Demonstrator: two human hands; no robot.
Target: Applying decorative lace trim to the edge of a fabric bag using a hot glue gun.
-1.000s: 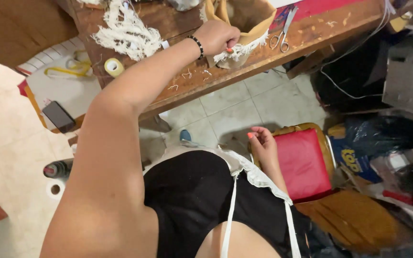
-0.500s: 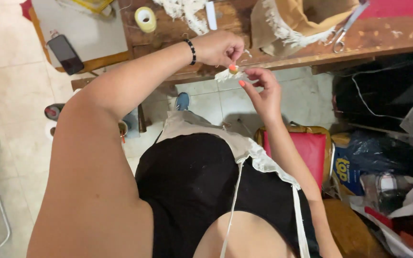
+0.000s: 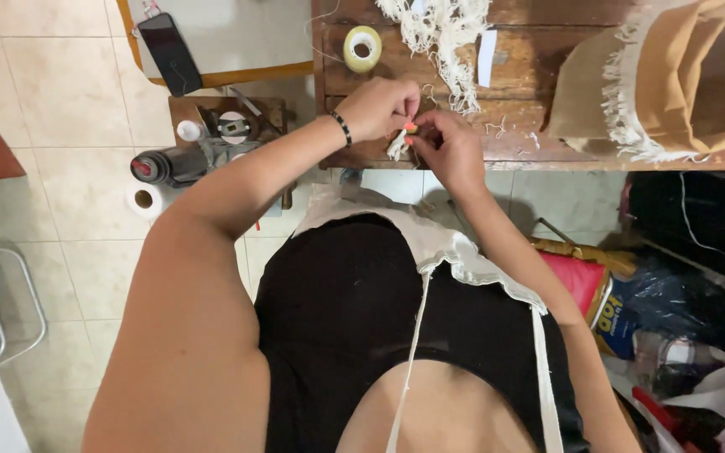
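Note:
My left hand (image 3: 377, 107) and my right hand (image 3: 448, 144) meet at the front edge of the wooden table (image 3: 530, 59). Between their fingertips both pinch a small tuft of white fringe thread (image 3: 398, 146). A black bead bracelet sits on my left wrist. A heap of white fringe (image 3: 442, 33) lies on the table just beyond my hands. To the right a tan fabric piece with a white fringed edge (image 3: 673, 80) rests on the table. A roll of yellowish tape (image 3: 362, 47) lies left of the heap.
A black phone (image 3: 169, 52) lies on a pale board at the upper left. Below it a small wooden stand (image 3: 224, 126) holds spools and tools. A red-cushioned chair (image 3: 581, 281), dark bags and clutter fill the floor at the right. A metal frame (image 3: 2, 310) stands left.
My right hand has risen from my lap to join my left hand at the table edge. Both hands now pinch the tuft; my left hand drew back from the tan fabric.

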